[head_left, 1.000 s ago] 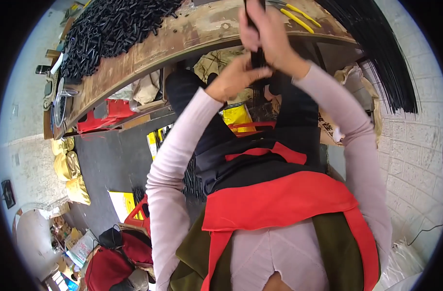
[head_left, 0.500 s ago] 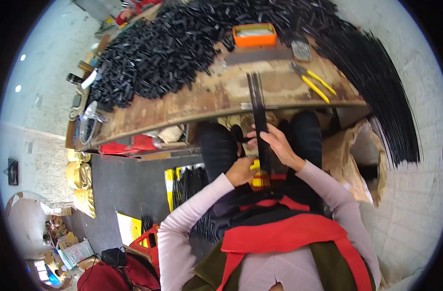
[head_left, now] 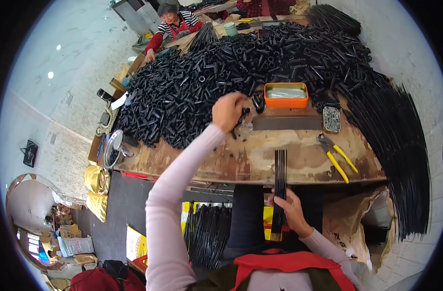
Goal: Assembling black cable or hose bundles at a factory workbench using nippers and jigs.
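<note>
My left hand is over the near edge of a large heap of short black tube-like parts, its fingers curled together. What they pinch, if anything, is hidden. In front of my lap my right hand grips a flat row of thin black rods, thumb across them. The rods point away from me, their far ends over the table's front edge. An orange rectangular tin with pale strips inside stands right of my left hand. A flat dark bar lies just in front of it.
Yellow-handled pliers and a small tin of grey bits lie on the wooden table at right. Long black rods hang over its right end. A co-worker in a striped top sits across at the far left.
My left hand has left my lap, moving up and forward to the heap. My right hand still holds the rods, now fanned flat. The view has tilted up, bringing the co-worker into sight.
</note>
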The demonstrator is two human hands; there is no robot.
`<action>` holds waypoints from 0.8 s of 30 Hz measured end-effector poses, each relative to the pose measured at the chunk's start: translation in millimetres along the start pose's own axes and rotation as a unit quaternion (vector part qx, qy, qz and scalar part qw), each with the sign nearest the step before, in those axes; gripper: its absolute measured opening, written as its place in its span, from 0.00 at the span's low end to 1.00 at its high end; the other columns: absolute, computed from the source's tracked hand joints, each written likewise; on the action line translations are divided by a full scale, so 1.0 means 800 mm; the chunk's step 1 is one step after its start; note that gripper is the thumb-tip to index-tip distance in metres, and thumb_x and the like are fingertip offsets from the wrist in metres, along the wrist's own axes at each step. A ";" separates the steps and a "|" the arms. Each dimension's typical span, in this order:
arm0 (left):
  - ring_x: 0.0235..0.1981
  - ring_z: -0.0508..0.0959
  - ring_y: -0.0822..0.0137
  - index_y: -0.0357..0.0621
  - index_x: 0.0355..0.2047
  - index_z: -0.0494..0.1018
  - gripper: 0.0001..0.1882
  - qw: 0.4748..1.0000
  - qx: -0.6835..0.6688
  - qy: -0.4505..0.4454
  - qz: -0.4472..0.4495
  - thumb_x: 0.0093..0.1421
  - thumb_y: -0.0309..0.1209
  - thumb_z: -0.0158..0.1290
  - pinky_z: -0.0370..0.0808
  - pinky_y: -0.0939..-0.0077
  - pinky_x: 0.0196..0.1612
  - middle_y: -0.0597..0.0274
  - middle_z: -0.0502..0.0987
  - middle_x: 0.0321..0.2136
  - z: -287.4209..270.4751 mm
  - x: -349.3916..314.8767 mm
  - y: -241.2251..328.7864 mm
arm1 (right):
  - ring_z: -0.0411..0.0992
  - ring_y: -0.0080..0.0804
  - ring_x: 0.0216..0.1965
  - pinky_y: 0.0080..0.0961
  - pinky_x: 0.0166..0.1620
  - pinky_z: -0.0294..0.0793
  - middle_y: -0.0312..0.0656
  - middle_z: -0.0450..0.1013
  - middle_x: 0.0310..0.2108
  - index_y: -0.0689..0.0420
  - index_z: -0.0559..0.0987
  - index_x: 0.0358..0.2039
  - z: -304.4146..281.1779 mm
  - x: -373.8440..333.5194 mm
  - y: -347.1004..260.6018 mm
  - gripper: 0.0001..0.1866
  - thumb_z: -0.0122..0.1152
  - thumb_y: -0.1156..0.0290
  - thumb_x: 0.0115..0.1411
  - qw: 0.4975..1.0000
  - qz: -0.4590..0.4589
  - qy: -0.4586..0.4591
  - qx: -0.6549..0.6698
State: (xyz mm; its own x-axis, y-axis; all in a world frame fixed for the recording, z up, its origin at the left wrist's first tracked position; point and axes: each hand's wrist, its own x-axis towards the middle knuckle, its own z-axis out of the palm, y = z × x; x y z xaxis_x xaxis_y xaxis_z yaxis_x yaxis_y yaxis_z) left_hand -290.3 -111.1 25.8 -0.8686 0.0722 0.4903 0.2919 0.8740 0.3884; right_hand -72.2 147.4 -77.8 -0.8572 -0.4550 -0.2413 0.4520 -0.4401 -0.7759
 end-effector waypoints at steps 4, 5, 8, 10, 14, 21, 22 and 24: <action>0.42 0.78 0.56 0.48 0.34 0.80 0.08 0.968 0.252 0.007 0.000 0.57 0.35 0.56 0.77 0.62 0.41 0.58 0.77 0.37 0.076 0.110 -0.020 | 0.76 0.31 0.38 0.27 0.46 0.75 0.44 0.75 0.37 0.65 0.72 0.49 -0.007 0.003 -0.003 0.16 0.59 0.73 0.62 1.000 0.009 0.004 0.003; 0.42 0.78 0.55 0.47 0.33 0.80 0.08 0.943 0.328 -0.009 -0.052 0.56 0.35 0.56 0.77 0.61 0.41 0.58 0.78 0.38 0.090 0.125 -0.024 | 0.76 0.30 0.38 0.27 0.46 0.75 0.44 0.75 0.37 0.66 0.72 0.49 -0.004 0.004 -0.005 0.16 0.59 0.72 0.62 1.000 0.022 0.003 0.010; 0.44 0.77 0.54 0.44 0.32 0.80 0.08 0.922 0.377 -0.056 -0.064 0.53 0.32 0.56 0.77 0.60 0.41 0.55 0.78 0.38 0.111 0.142 -0.043 | 0.75 0.29 0.38 0.27 0.46 0.74 0.42 0.75 0.36 0.65 0.72 0.48 -0.004 0.003 -0.006 0.16 0.59 0.71 0.62 0.998 0.053 0.001 0.019; 0.42 0.77 0.56 0.44 0.30 0.80 0.06 0.922 0.386 0.018 0.005 0.50 0.29 0.57 0.77 0.61 0.42 0.57 0.78 0.38 0.100 0.144 -0.040 | 0.74 0.27 0.38 0.25 0.46 0.73 0.41 0.74 0.35 0.63 0.72 0.46 -0.009 0.008 -0.009 0.15 0.59 0.70 0.62 0.998 0.057 -0.005 0.016; 0.36 0.80 0.51 0.38 0.31 0.74 0.09 0.911 0.410 0.043 0.019 0.52 0.30 0.55 0.77 0.56 0.38 0.52 0.79 0.28 0.032 0.136 -0.031 | 0.73 0.27 0.36 0.25 0.45 0.73 0.40 0.74 0.34 0.63 0.72 0.46 -0.006 0.011 -0.006 0.15 0.58 0.70 0.61 0.999 0.039 -0.004 0.017; 0.38 0.77 0.40 0.35 0.37 0.70 0.13 0.987 0.091 -0.033 0.132 0.55 0.30 0.57 0.73 0.54 0.43 0.42 0.78 0.34 0.020 0.029 -0.026 | 0.73 0.26 0.36 0.24 0.44 0.72 0.39 0.73 0.33 0.62 0.73 0.45 0.002 -0.001 -0.011 0.13 0.57 0.72 0.62 1.000 0.005 0.011 0.005; 0.38 0.77 0.43 0.34 0.37 0.71 0.16 0.990 0.105 -0.002 0.094 0.52 0.32 0.61 0.73 0.56 0.41 0.42 0.78 0.32 0.022 0.021 -0.020 | 0.73 0.26 0.36 0.23 0.44 0.72 0.39 0.74 0.33 0.61 0.73 0.45 0.000 -0.004 -0.011 0.13 0.57 0.72 0.62 1.000 -0.001 0.016 0.001; 0.38 0.78 0.45 0.35 0.37 0.73 0.17 0.994 0.101 -0.042 0.032 0.51 0.32 0.63 0.73 0.57 0.41 0.43 0.78 0.33 0.017 0.016 -0.016 | 0.73 0.26 0.36 0.23 0.44 0.73 0.40 0.74 0.33 0.62 0.73 0.45 0.000 -0.010 -0.007 0.13 0.58 0.72 0.62 1.000 -0.011 0.018 -0.002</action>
State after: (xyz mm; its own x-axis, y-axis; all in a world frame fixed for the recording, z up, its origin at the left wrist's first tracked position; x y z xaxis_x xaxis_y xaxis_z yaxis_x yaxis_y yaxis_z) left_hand -310.6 -114.6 16.5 -0.8840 0.1626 0.4382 0.2681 0.9443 0.1906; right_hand -67.8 153.3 -71.8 -0.8752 -0.4165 -0.2459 0.4325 -0.4465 -0.7833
